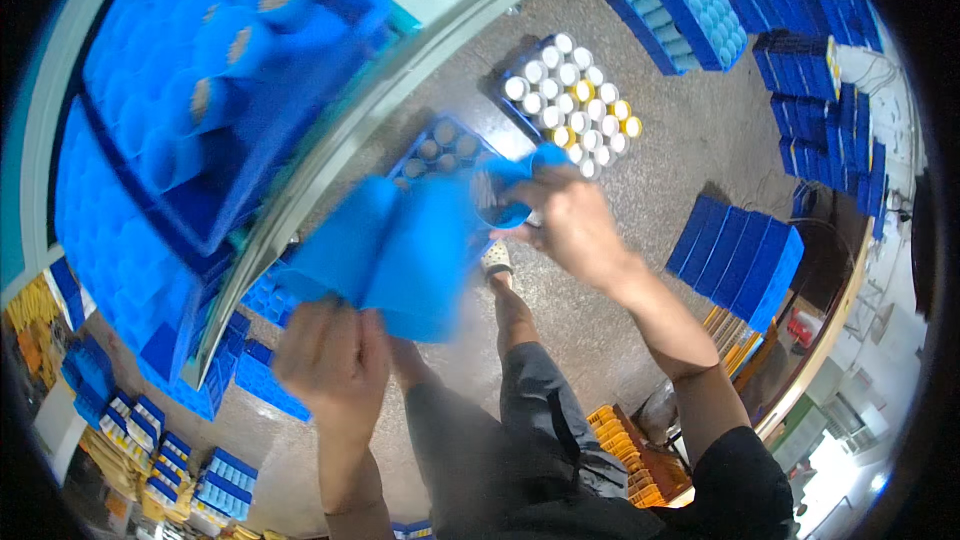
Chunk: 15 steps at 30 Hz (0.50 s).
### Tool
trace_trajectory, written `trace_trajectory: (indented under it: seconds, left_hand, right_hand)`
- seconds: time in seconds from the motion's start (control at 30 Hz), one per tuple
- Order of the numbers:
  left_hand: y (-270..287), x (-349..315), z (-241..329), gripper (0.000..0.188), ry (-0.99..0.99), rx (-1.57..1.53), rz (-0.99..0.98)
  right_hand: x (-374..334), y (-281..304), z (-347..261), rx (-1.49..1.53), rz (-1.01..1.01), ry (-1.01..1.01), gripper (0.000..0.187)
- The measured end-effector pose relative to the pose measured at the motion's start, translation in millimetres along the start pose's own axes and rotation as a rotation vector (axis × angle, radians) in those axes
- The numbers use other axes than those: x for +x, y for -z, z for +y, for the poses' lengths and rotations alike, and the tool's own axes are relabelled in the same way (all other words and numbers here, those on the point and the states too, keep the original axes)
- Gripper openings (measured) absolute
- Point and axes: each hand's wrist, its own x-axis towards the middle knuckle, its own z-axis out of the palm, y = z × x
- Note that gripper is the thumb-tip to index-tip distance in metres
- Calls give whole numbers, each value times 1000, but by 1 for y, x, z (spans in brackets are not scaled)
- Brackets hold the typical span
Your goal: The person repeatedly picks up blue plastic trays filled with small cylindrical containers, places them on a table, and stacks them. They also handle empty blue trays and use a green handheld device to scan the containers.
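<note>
My left hand (335,360) is closed on the lower edge of two blue cups (400,255), held side by side and smeared by motion. My right hand (580,225) is wrapped round another blue cup (505,190), whose round mouth faces the cups on the left. The two hands are held apart in front of my body. On the bench at the upper left stands a blue crate (335,70) with many blue cups (170,35), several showing brownish, speckled round ends. Fingertips of the left hand are partly blurred.
A pale metal bench edge (370,105) curves between me and the crate. On the floor stand a tray of white and yellow round lids (570,100), a blue tray (440,140), stacked blue crates (735,255) and a crate of pale blue cups (695,10). Orange racks (620,450) are at lower right.
</note>
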Motion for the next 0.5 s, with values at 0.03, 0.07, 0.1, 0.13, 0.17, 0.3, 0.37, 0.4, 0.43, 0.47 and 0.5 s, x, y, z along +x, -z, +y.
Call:
trace_trajectory:
  seconds: [0.03, 0.07, 0.1, 0.13, 0.17, 0.3, 0.37, 0.4, 0.43, 0.47, 0.5]
  left_hand:
    - [-39, -16, -9, 15, -44, -9, -65]
    - [-79, -32, -18, 17, -45, -16, -153]
    - [-130, -45, -28, 22, -67, -50, -143]
    - [-184, -54, -39, 28, -37, -74, -160]
    - [-227, -67, -52, 29, -36, -36, -215]
    - [-389, -89, -120, 24, -81, 227, -328]
    - [-441, -93, -153, 20, -163, 279, -258]
    - [-463, -91, -164, 19, -219, 290, -207]
    - [-478, -86, -175, 21, -248, 286, -182]
    - [-490, -80, -184, 23, -286, 290, -148]
    - [-499, -74, -190, 25, -324, 290, -111]
  right_hand:
    - [-15, -39, 30, 89, -12, -54, 33]
    - [-26, -81, 59, 143, -159, -196, 33]
    - [-37, -122, 85, 155, -207, -305, 34]
    - [-45, -165, 111, 180, -223, -393, 36]
    - [-55, -207, 132, 206, -256, -496, 39]
    - [-65, -347, 208, 203, -272, -609, 32]
    - [-64, -395, 226, 252, -177, -554, 29]
    - [-64, -412, 233, 309, -101, -510, 31]
    - [-62, -426, 236, 375, 17, -430, 33]
    - [-59, -437, 237, 439, 130, -360, 35]
    - [-55, -446, 237, 396, 102, -385, 38]
